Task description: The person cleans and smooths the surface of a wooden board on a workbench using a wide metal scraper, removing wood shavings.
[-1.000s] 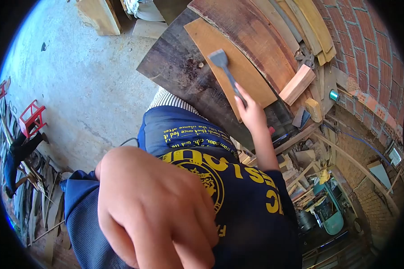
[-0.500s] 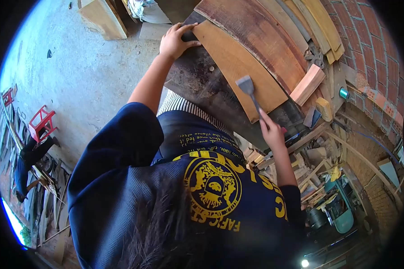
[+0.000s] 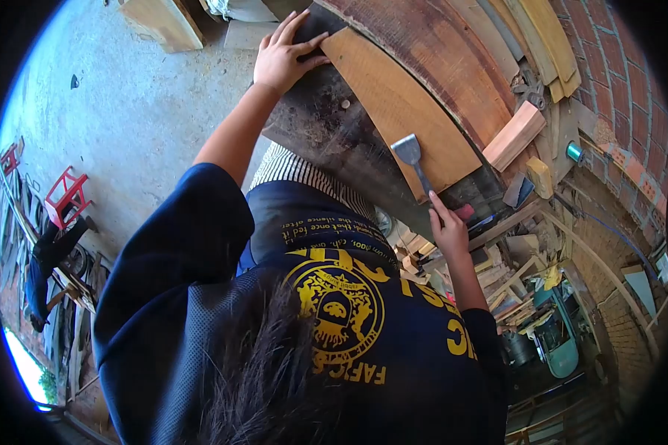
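Observation:
A flat brown wooden board (image 3: 393,93) lies lengthwise on a dark, stained worktop (image 3: 315,111). My left hand (image 3: 280,63) is at the board's far end, fingers spread, with fingertips right at its corner. In my right hand (image 3: 450,226) is a scraper (image 3: 416,163), gripped by its handle near the board's near end. Its wide metal blade points away from me and overlaps the board's left edge in this view. My fingers hide most of the handle.
A wider reddish-brown plank (image 3: 430,52) lies alongside the board. Beyond it are a short wood block (image 3: 513,136), stacked planks (image 3: 545,44) and a brick wall (image 3: 608,67). A red stool (image 3: 67,199) and a bent-over person (image 3: 44,267) are at far left. A green machine (image 3: 562,348) stands lower right.
The scraper has shifted slightly toward me along the board, its blade now nearer the left edge. My left hand has spread its fingers more at the far end.

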{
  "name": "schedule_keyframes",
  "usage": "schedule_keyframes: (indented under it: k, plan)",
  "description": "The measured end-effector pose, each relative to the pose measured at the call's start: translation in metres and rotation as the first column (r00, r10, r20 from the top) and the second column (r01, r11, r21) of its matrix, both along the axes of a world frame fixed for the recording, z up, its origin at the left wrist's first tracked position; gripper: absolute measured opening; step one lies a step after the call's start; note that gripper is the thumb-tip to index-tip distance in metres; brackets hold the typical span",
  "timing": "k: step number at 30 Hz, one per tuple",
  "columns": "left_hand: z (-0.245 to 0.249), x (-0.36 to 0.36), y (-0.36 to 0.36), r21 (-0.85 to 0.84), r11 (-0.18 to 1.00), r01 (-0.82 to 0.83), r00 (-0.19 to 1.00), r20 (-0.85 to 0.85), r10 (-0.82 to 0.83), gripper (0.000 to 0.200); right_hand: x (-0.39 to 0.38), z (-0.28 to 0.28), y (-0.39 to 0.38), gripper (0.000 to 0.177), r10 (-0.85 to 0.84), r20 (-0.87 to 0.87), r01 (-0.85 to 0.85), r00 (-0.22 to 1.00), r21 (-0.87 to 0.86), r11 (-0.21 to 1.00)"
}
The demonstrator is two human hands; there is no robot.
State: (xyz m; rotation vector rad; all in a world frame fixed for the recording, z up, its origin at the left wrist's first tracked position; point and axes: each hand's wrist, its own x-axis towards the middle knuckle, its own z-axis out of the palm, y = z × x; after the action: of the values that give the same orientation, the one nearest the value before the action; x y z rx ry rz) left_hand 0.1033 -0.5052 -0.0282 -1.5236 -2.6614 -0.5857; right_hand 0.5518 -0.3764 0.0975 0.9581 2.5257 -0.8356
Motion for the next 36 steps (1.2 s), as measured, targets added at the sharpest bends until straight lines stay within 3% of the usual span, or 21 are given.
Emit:
schedule_keyframes:
  k: [1,3,4,6,8,10,12,13,18,23,26,31,33,36]
  plan:
    - [0.007,-0.001,0.000,-0.009,1.000,-0.003,1.000,0.013,0.003,0.044,-0.015,-0.001,-0.001,0.042,-0.017,-0.020,0.016,1.000,-0.024,1.000]
    - [0.025,-0.006,0.002,-0.100,0.985,0.138,0.953,0.283,-0.105,0.050,-0.064,-0.005,-0.001,0.042,-0.031,-0.099,0.026,0.995,-0.052,0.998]
    - [0.022,-0.003,0.002,-0.104,0.985,0.137,0.952,0.289,-0.102,0.050,-0.098,-0.007,0.000,0.042,-0.027,-0.158,0.018,0.987,-0.058,0.998]
    - [0.016,-0.003,0.004,-0.030,0.994,0.102,0.967,0.236,-0.092,0.046,-0.157,-0.007,-0.001,0.042,-0.005,0.030,0.007,1.000,-0.057,0.998]
    - [0.015,-0.003,0.005,-0.011,0.997,0.075,0.982,0.172,-0.072,0.043,-0.165,-0.002,-0.003,0.042,-0.019,0.062,0.023,0.998,-0.060,0.998]
    - [0.012,-0.002,0.004,-0.009,0.997,0.082,0.981,0.177,-0.079,0.043,-0.159,-0.001,-0.005,0.042,-0.028,0.098,0.034,0.995,-0.059,0.998]
    - [0.011,-0.001,0.004,-0.005,0.996,0.091,0.979,0.185,-0.089,0.042,-0.127,-0.007,-0.011,0.042,-0.084,-0.060,0.077,0.995,-0.099,0.992]
    - [0.013,-0.001,0.006,0.012,0.997,0.082,0.975,0.205,-0.082,0.040,-0.110,-0.006,-0.012,0.042,-0.081,-0.059,0.075,0.995,-0.097,0.992]
    - [0.010,-0.003,0.004,-0.024,0.994,0.105,0.982,0.162,-0.100,0.034,-0.055,-0.003,-0.015,0.040,-0.080,-0.094,0.081,0.992,0.005,0.997]
    - [0.002,-0.005,0.002,-0.030,0.991,0.131,0.981,0.145,-0.126,0.033,-0.160,-0.004,-0.008,0.041,-0.078,-0.027,0.076,0.997,-0.057,0.995]
    - [0.003,-0.005,0.003,-0.013,0.994,0.104,0.975,0.201,-0.100,0.033,-0.170,-0.012,-0.007,0.039,-0.079,0.030,0.080,0.996,-0.061,0.995]
    - [0.001,-0.003,0.003,-0.017,0.995,0.099,0.981,0.172,-0.095,0.033,-0.108,-0.010,-0.013,0.038,-0.117,0.052,0.123,0.992,-0.132,0.984]
    - [0.001,-0.003,0.003,-0.010,0.996,0.089,0.983,0.165,-0.086,0.033,-0.070,-0.013,-0.018,0.038,-0.105,-0.122,0.095,0.987,-0.084,0.992]
    - [0.005,-0.001,0.003,-0.010,0.996,0.087,0.985,0.151,-0.084,0.034,-0.052,-0.012,-0.020,0.038,-0.071,-0.014,0.071,0.997,-0.043,0.997]
